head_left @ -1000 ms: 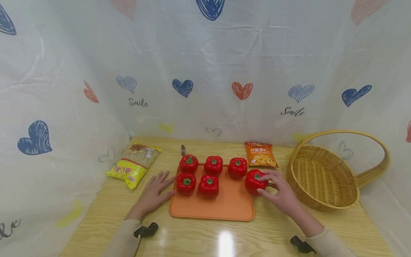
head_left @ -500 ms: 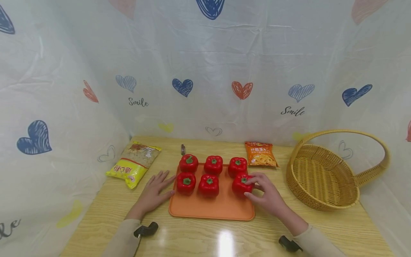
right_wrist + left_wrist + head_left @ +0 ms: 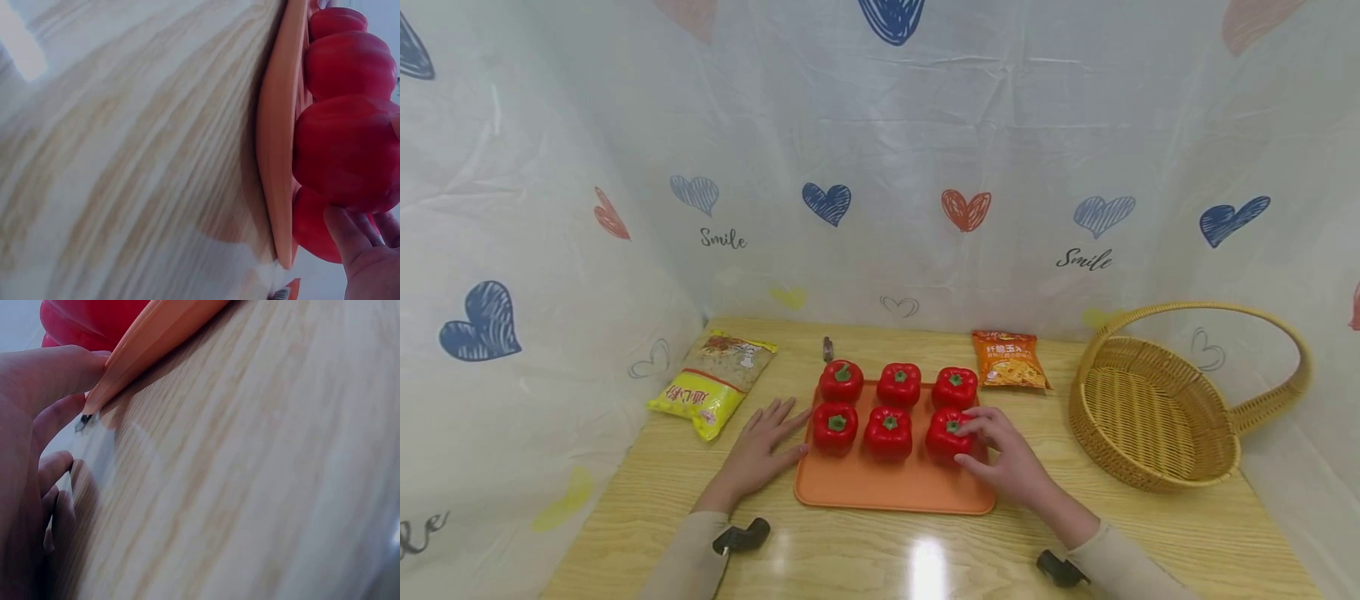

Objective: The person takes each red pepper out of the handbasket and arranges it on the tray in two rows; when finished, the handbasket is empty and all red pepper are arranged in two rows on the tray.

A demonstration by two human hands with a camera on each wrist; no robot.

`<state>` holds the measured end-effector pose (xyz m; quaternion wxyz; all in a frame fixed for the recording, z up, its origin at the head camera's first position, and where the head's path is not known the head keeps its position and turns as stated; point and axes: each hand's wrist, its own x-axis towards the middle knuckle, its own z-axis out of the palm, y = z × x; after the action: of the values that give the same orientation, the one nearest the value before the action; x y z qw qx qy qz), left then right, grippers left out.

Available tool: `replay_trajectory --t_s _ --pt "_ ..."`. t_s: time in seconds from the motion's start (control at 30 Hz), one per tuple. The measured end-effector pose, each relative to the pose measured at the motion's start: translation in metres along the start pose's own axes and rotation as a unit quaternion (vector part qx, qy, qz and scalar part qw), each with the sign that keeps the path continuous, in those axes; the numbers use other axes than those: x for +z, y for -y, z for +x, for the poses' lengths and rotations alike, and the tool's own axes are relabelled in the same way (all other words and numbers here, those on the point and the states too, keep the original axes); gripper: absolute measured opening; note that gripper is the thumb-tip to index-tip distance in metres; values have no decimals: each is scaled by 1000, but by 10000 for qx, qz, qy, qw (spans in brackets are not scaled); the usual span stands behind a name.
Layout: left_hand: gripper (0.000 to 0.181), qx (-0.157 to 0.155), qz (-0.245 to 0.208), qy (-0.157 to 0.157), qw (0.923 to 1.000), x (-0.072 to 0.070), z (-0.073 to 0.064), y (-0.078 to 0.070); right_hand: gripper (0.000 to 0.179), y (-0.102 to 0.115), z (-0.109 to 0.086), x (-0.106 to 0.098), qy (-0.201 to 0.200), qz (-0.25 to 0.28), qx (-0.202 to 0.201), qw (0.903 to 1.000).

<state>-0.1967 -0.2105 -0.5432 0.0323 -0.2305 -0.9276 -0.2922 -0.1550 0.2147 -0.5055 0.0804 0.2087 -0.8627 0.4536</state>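
Observation:
A shallow orange tray [image 3: 895,493] bears several red bell peppers with green stems, in a back row and a front row. My right hand [image 3: 1013,462] grips the front right bell pepper [image 3: 943,435], thumb at its near side and fingers over its top and far side. In the right wrist view this pepper [image 3: 344,153] sits at the tray's side wall, fingertips at its lower edge. My left hand [image 3: 760,450] lies with spread fingers at the tray's left edge. The left wrist view has its thumb [image 3: 69,369] touching the orange rim [image 3: 134,353].
A wicker basket [image 3: 1225,446] with a tall handle stands at the right. An orange snack packet [image 3: 1011,362] lies behind the tray's right end. At the left is a yellow food bag [image 3: 711,387]. A small dark object [image 3: 827,350] lies behind the tray. A patterned curtain [image 3: 880,167] surrounds the table.
My right hand has carried the bell pepper leftward, from over the tray's right edge to the front row's right end, beside the middle one. The left hand has stayed at the tray's left edge.

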Motion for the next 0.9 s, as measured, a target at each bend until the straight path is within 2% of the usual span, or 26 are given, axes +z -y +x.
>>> replay_trajectory --t_s 0.7,0.9 --pt "61 57 -18 -50 10000 1 0 3 34 -9 -4 0 9 -74 -233 9997" --pt "61 45 -14 -37 10000 1 0 3 35 -6 -5 -1 -34 -51 -152 9999"
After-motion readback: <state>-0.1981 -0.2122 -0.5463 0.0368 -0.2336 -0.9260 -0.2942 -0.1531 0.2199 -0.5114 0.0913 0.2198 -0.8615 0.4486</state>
